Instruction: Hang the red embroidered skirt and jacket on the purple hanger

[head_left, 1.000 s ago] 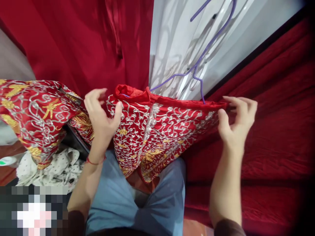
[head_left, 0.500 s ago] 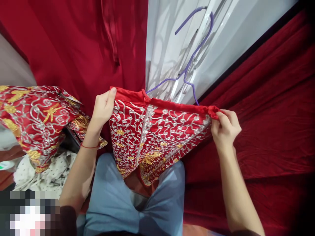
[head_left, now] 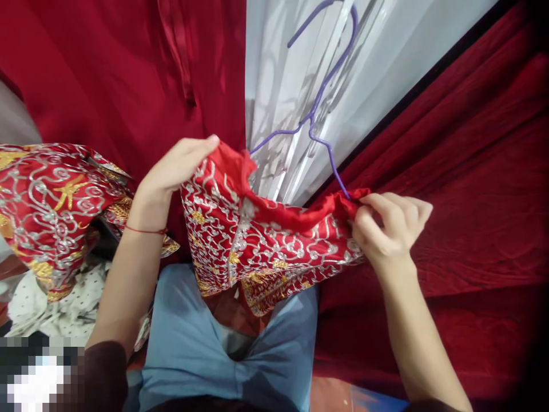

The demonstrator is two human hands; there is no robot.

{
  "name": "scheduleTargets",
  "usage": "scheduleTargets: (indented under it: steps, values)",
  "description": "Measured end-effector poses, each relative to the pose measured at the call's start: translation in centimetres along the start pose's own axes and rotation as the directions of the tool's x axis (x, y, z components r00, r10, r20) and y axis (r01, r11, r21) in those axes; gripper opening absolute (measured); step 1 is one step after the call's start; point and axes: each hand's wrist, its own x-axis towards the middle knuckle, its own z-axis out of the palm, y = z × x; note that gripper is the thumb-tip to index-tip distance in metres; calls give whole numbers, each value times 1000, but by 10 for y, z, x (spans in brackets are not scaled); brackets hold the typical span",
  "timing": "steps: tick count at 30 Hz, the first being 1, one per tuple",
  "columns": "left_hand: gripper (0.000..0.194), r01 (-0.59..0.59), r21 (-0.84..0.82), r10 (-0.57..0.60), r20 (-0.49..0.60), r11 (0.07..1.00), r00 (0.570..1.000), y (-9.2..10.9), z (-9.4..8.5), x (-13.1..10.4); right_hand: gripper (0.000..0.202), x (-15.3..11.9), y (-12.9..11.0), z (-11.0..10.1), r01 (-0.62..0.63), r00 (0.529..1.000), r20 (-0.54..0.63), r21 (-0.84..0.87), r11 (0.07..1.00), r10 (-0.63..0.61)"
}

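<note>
A red skirt-like garment (head_left: 274,240) with silver and gold embroidery hangs between my hands above my lap. My left hand (head_left: 180,163) grips its plain red waistband at the left corner, fingers hidden behind the cloth. My right hand (head_left: 386,223) pinches the band at the right corner. A purple hanger (head_left: 311,117) is inside or behind the garment; its hook points up and its right arm ends at the band near my right fingers. The hanger's left end is hidden behind the cloth. The waistband sags in the middle and its opening shows.
Another red embroidered garment (head_left: 64,206) lies at the left above a white dotted cloth (head_left: 55,303). Dark red curtains (head_left: 472,229) stand on the right and at the back left (head_left: 128,74), with white drapery (head_left: 274,68) between them.
The waistband, stretched fairly straight before, now sags. My left wrist has bent over the left corner, my right hand has moved slightly left, and the hanger sits a little further left and higher in view.
</note>
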Motion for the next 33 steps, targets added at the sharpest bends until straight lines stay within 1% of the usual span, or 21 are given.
scheduleTargets:
  steps: [1, 2, 3, 5, 7, 8, 10, 12, 13, 14, 17, 19, 21, 25, 26, 27, 28, 29, 31, 32, 33]
  values:
    - [48, 39, -40, -38, 38, 998, 999, 0, 1, 5, 26, 5, 0, -6, 25, 1000, 6, 53, 998, -26]
    - [50, 64, -61, -62, 44, 996, 997, -3, 0, 10, 24, 10, 2, -13, 65, 998, -2, 122, 990, -65]
    - [51, 65, -55, -64, 20, 996, 998, -7, -1, 14, 20, 14, 5, -19, 114, 993, -12, 197, 974, -114]
    - [52, -7, 32, 9, -65, 999, 998, -22, -3, 19, 19, 21, 14, -30, 189, 979, 14, 312, 931, -203]
    - [53, -91, 96, 101, -108, 991, 989, -43, -3, 17, 24, 26, 23, -35, 229, 956, 99, 339, 912, -277]
    - [54, -126, 91, 138, -131, 988, 982, -54, -1, 14, 27, 28, 27, -35, 254, 943, 126, 332, 909, -309]
    - [58, -170, 58, 176, -147, 984, 973, -74, 6, 6, 28, 31, 30, -33, 325, 917, 120, 332, 885, -381]
    - [63, -187, 67, 196, -150, 980, 969, -89, 15, -2, 28, 33, 28, -28, 377, 894, 85, 386, 842, -439]
    - [65, -200, 99, 215, -165, 975, 963, -94, 20, -4, 30, 34, 25, -25, 376, 889, 84, 427, 823, -450]
    - [64, -216, 144, 241, -193, 966, 951, -98, 24, -5, 33, 35, 23, -23, 352, 888, 107, 469, 810, -448]
    - [54, -240, 262, 320, -326, 935, 890, -99, 32, -2, 45, 36, 15, -19, 183, 886, 265, 553, 813, -380]
    - [45, -233, 300, 339, -375, 925, 863, -95, 34, 1, 47, 36, 14, -17, 101, 886, 326, 556, 825, -328]
    - [39, -230, 305, 343, -395, 924, 853, -89, 34, 1, 46, 35, 17, -15, 60, 898, 338, 540, 839, -282]
    - [40, -242, 275, 342, -422, 931, 839, -72, 30, -3, 48, 31, 29, -8, 10, 939, 298, 476, 880, -172]
    - [41, -241, 254, 330, -413, 937, 849, -69, 27, -3, 47, 30, 31, -8, 10, 944, 293, 441, 898, -154]
    - [41, -238, 223, 310, -388, 945, 868, -65, 23, -3, 47, 30, 32, -8, 14, 944, 299, 391, 920, -142]
    - [43, -232, 181, 283, -341, 956, 896, -63, 18, -2, 46, 29, 32, -9, 18, 936, 325, 329, 944, -131]
    - [44, -221, 126, 248, -274, 967, 929, -60, 12, 0, 45, 29, 31, -10, 22, 923, 366, 257, 966, -118]
    - [45, -162, -9, 161, -87, 987, 983, -57, 0, 4, 45, 31, 27, -14, 28, 897, 435, 116, 993, -76]
    - [45, -115, -73, 116, 13, 991, 993, -56, -6, 6, 45, 31, 25, -15, 32, 894, 445, 64, 997, -58]
    - [43, -63, -123, 76, 109, 990, 991, -55, -11, 8, 45, 32, 23, -17, 38, 898, 438, 32, 999, -48]
